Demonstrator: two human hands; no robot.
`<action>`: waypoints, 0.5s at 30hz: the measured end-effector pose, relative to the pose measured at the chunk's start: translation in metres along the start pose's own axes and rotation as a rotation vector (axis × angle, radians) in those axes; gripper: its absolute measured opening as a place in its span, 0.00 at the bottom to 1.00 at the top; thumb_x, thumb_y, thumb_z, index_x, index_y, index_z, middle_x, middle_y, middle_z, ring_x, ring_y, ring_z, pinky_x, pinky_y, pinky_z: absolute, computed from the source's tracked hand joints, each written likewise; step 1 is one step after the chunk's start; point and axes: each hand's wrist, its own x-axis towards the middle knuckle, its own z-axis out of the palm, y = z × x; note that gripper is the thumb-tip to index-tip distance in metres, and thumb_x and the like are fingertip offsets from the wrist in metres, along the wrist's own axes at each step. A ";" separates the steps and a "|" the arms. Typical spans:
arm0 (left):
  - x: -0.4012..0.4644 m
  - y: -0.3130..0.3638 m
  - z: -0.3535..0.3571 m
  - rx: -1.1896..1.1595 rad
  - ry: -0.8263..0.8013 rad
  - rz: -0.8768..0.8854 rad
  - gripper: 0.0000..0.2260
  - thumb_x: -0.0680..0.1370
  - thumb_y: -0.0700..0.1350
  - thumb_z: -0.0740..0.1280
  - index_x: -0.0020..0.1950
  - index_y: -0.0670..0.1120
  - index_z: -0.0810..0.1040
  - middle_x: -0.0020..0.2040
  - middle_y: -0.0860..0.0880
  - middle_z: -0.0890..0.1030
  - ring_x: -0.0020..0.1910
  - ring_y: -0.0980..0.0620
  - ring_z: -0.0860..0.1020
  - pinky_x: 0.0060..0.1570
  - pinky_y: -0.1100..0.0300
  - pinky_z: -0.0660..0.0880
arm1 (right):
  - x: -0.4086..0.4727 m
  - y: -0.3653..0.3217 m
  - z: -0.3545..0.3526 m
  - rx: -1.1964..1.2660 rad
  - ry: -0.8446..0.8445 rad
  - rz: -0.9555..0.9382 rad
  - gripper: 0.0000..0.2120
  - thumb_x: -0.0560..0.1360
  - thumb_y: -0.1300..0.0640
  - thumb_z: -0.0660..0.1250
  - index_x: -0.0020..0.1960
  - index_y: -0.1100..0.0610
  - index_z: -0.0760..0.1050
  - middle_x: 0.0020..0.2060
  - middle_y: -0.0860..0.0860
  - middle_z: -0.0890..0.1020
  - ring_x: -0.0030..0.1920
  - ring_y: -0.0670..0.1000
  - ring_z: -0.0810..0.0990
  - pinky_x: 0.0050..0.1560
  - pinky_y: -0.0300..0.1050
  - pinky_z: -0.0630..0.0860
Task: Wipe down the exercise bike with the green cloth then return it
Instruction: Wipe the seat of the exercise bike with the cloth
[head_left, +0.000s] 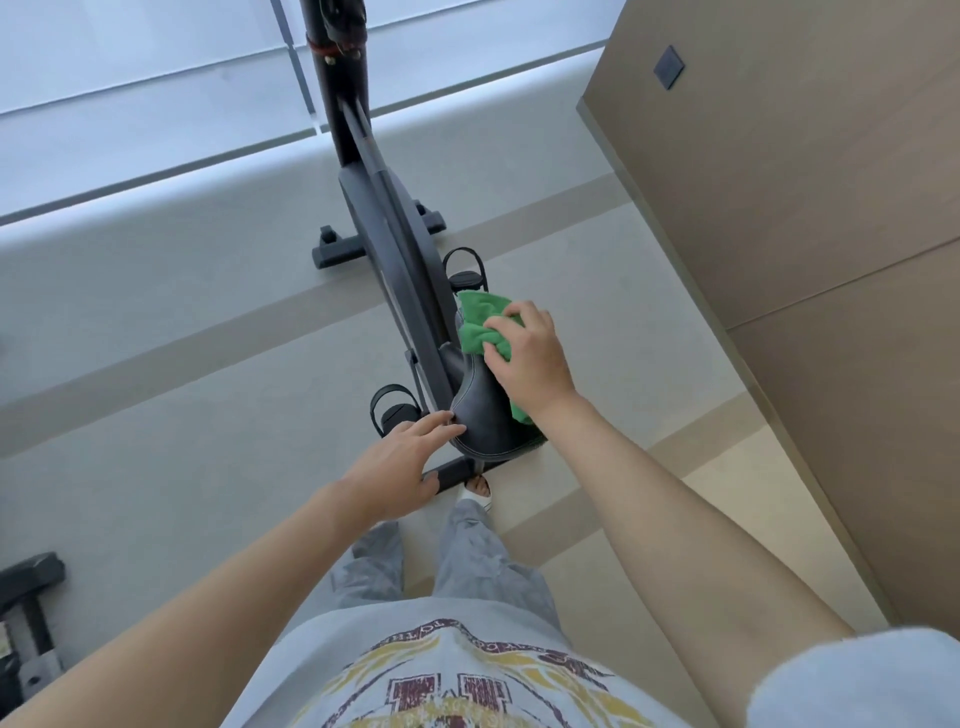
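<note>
Far left of both hands, at the lower edge of the view, a piece of dark gym equipment stands on the pale tiled floor. Nearer in, the left hand reaches forward with its fingers straight and relaxed, grasping nothing; its fingertips touch the left rear edge of the black saddle of the exercise bike. Just beyond that hand sits the left pedal with its strap loop. Ahead of both hands the bike's dark frame runs away toward a bright window wall, its front stabiliser bar resting on the floor. Below the saddle, between the hands, the rear stabiliser shows, with a foot in a white sandal just behind it. On the saddle's nose and right side lies the green cloth, bunched up; the right hand lies on top of it, fingers curled into the fabric and gripping it against the saddle. A strip of the cloth also shows beneath that wrist. Beyond the right hand is the right pedal. Right of everything rises a tan panelled wall bearing a small dark square plate.
</note>
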 end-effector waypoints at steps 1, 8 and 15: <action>0.000 0.000 -0.001 0.007 -0.008 -0.003 0.34 0.79 0.43 0.65 0.83 0.60 0.60 0.84 0.58 0.57 0.75 0.48 0.68 0.72 0.50 0.72 | 0.008 -0.004 0.006 -0.012 -0.035 0.000 0.14 0.79 0.58 0.71 0.64 0.58 0.82 0.62 0.57 0.77 0.60 0.60 0.74 0.60 0.52 0.78; -0.001 0.001 0.003 0.002 -0.003 -0.017 0.35 0.79 0.43 0.65 0.84 0.59 0.59 0.85 0.57 0.57 0.74 0.47 0.68 0.72 0.50 0.71 | -0.045 0.010 0.009 -0.138 -0.033 0.053 0.12 0.77 0.60 0.74 0.59 0.60 0.84 0.60 0.59 0.80 0.56 0.63 0.77 0.57 0.59 0.80; -0.001 0.003 0.010 -0.050 0.027 -0.029 0.36 0.77 0.42 0.64 0.84 0.59 0.59 0.85 0.57 0.56 0.74 0.46 0.68 0.72 0.53 0.69 | -0.042 0.011 0.008 -0.186 -0.036 0.053 0.10 0.77 0.61 0.75 0.58 0.61 0.85 0.58 0.60 0.82 0.54 0.65 0.78 0.54 0.57 0.81</action>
